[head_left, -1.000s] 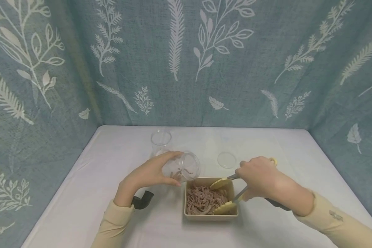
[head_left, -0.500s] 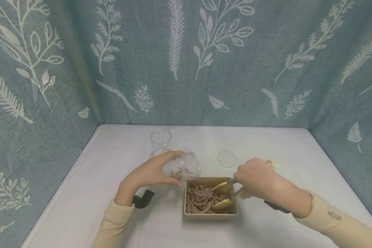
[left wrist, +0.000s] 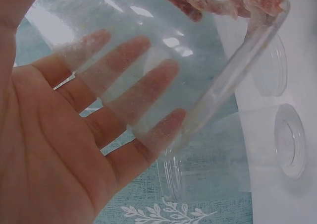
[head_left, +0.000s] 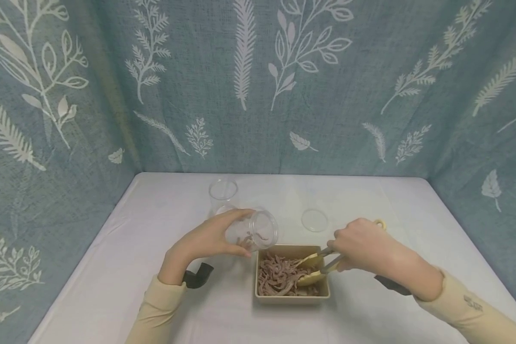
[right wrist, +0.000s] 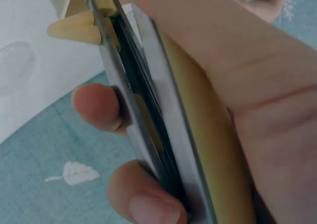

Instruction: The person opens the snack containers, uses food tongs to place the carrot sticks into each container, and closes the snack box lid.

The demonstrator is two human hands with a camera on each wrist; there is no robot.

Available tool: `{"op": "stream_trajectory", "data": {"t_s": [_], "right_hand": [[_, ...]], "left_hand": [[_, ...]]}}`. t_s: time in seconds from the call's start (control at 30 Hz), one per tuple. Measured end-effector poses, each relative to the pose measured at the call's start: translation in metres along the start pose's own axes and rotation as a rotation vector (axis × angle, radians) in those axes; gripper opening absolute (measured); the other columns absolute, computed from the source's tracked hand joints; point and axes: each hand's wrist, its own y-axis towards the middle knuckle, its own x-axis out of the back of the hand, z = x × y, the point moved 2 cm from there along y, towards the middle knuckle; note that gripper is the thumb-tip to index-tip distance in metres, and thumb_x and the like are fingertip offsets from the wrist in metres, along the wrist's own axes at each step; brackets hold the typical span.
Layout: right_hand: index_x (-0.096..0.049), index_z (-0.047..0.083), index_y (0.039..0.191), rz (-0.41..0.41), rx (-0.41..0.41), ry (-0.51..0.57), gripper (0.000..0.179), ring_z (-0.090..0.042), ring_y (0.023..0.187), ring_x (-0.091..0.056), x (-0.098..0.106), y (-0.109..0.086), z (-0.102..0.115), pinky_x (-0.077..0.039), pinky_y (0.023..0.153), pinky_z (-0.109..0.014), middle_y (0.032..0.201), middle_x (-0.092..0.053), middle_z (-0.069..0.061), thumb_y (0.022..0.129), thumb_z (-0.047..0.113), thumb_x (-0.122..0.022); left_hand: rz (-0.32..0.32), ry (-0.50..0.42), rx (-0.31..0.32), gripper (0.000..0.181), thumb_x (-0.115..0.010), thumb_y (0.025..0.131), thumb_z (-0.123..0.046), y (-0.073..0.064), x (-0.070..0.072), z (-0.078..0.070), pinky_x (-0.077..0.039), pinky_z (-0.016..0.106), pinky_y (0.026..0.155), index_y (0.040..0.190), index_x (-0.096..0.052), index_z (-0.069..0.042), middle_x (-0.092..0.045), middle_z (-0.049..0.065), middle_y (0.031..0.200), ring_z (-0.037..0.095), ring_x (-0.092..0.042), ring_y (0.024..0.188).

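My left hand (head_left: pixel 212 237) holds a clear plastic jar (head_left: pixel 245 234) tilted on its side, its mouth facing right beside the box's upper left corner. A few strips of meat (left wrist: pixel 213 5) lie inside the jar near its wall. My right hand (head_left: pixel 365 243) grips a pair of tongs (right wrist: pixel 173 100) with metal arms and yellow tips. The tongs' tips (head_left: pixel 311 278) reach into the right half of a beige rectangular box (head_left: pixel 292 300). Brownish-pink strips of meat (head_left: pixel 279 277) fill the box's left and middle; whether the tips pinch any is hard to tell.
A second clear jar (head_left: pixel 223 191) stands upright behind my left hand. A round clear lid (head_left: pixel 315 220) lies flat on the white tabletop (head_left: pixel 176 200) behind the box. A teal leaf-patterned curtain (head_left: pixel 258 134) closes off the back and sides.
The tongs dipped deeper into the meat and their tips came nearer together. The right hand shifted slightly back and forth. The left hand and the jar stay in place.
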Motion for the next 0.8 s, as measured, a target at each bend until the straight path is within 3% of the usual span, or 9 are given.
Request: {"op": "stream_trajectory", "data": {"t_s": [0.27,0.57,0.8], "right_hand": [[-0.066,0.022,0.073,-0.039,0.009,0.064,0.034,-0.004,0.045,-0.031,0.000,-0.004,-0.007,-0.038,0.042,-0.021,0.057,-0.052,0.012,0.062,0.053,-0.075],[-0.063,0.022,0.070,-0.110,0.024,0.098,0.035,-0.005,0.045,-0.026,-0.003,-0.009,-0.013,-0.035,0.041,-0.023,0.054,-0.045,0.012,0.060,0.053,-0.074],[-0.060,0.025,0.071,-0.089,0.007,0.123,0.031,-0.005,0.046,-0.025,0.001,-0.015,-0.015,-0.032,0.040,-0.022,0.054,-0.042,0.014,0.066,0.053,-0.071]], "left_hand": [[-0.018,0.005,-0.020,0.090,-0.077,0.065,-0.051,-0.001,0.002,-0.001,-0.038,0.045,0.104,0.139,-0.041,-0.015,-0.049,0.005,0.136,0.024,-0.048,0.123],[-0.012,-0.001,-0.001,0.088,-0.080,0.065,-0.045,-0.002,0.002,-0.002,-0.036,0.044,0.105,0.139,-0.041,-0.016,-0.048,0.004,0.137,0.023,-0.046,0.125],[-0.013,0.007,-0.006,0.089,-0.078,0.065,-0.049,-0.002,0.003,0.000,-0.037,0.043,0.105,0.139,-0.041,-0.016,-0.048,0.002,0.137,0.022,-0.046,0.125]]}}
